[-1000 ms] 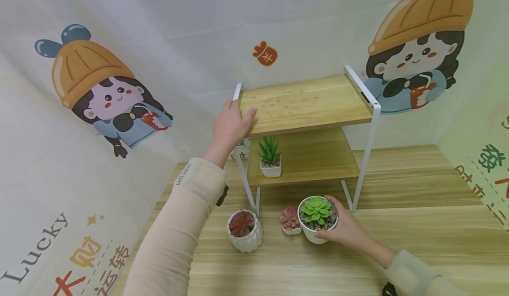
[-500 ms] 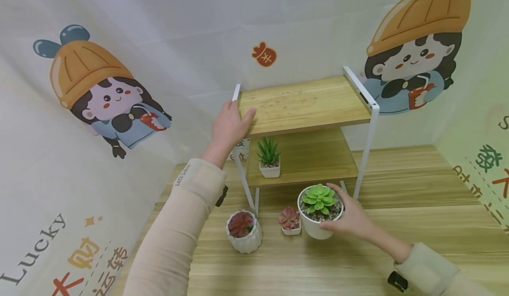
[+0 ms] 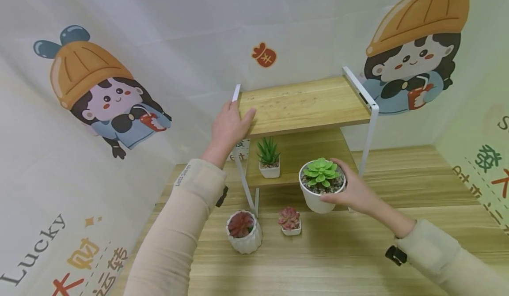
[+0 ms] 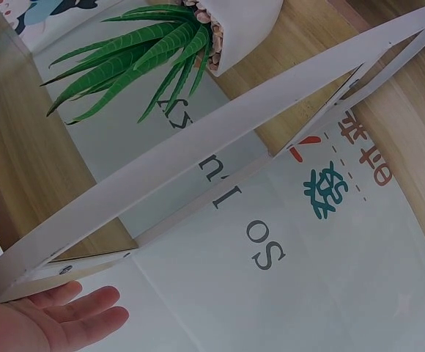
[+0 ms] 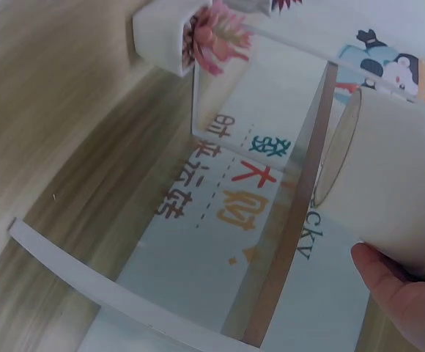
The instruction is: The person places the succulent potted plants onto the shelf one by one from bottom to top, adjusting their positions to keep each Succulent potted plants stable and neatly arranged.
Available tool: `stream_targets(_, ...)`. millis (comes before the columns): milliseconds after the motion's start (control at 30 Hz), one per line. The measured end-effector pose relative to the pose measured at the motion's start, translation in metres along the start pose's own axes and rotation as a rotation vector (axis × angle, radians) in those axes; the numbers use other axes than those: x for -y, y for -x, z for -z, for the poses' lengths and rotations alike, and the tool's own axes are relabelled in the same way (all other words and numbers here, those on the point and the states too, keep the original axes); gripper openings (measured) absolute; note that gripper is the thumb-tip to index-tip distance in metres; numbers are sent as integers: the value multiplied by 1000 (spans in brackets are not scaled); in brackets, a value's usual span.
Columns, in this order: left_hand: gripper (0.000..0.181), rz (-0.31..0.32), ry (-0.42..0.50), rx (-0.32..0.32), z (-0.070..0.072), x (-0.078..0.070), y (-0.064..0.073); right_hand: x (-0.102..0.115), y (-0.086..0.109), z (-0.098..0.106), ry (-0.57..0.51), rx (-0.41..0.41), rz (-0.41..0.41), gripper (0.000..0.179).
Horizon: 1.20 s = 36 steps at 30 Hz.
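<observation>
My right hand (image 3: 355,191) grips a round white pot (image 3: 320,202) holding a bright green succulent (image 3: 321,172), lifted before the right part of the lower shelf (image 3: 314,154). In the right wrist view, the pot (image 5: 396,176) shows its side and base, with fingers against it. My left hand (image 3: 230,126) rests on the left end of the top shelf (image 3: 306,104), thumb on the board and fingers over the white frame. In the left wrist view, the left hand's fingers (image 4: 88,312) extend loosely beside the frame (image 4: 183,150). A spiky green plant in a square white pot (image 3: 270,171) stands at the lower shelf's left.
On the wooden table (image 3: 286,274) before the rack stand a dark red succulent in a ribbed white pot (image 3: 245,243) and a small pink succulent in a white pot (image 3: 291,230). A printed cloth (image 3: 191,44) hangs behind and at both sides.
My right hand has raised the green succulent's pot from beside the pink succulent up to lower shelf height. The left hand stays on the top shelf.
</observation>
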<state>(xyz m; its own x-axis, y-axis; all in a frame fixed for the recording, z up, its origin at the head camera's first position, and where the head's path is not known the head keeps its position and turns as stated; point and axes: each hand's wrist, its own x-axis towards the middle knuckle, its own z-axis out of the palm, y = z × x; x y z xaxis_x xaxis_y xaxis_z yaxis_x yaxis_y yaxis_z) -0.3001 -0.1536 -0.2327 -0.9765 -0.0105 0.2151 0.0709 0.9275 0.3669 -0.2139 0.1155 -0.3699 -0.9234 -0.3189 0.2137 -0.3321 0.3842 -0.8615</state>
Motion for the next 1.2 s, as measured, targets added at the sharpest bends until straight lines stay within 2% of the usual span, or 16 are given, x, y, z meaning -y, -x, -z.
stream_targets(167,71,2,-8,8,0,0,0,1,-11,5,-6,-36,-44,94)
stream_targets(500,70,-4,-19,4,-1,0,0,-4,-39,8,-60,-87,-48,92)
stream_targets(733,69,-11,-28,-6,0,-1,1,-9,-52,9,-85,-101,-72,95)
stream_targets(867,69,-17,-25,-15,0,0,1,-10,-57,11,-141,-84,-89,94)
stream_targets(1033,69,-19,-18,-21,0,0,1,-10,-59,13,-233,-58,-152,99)
stream_targets(1200,69,-20,-19,-18,0,-1,1,-11,-55,13,-331,-81,-176,98)
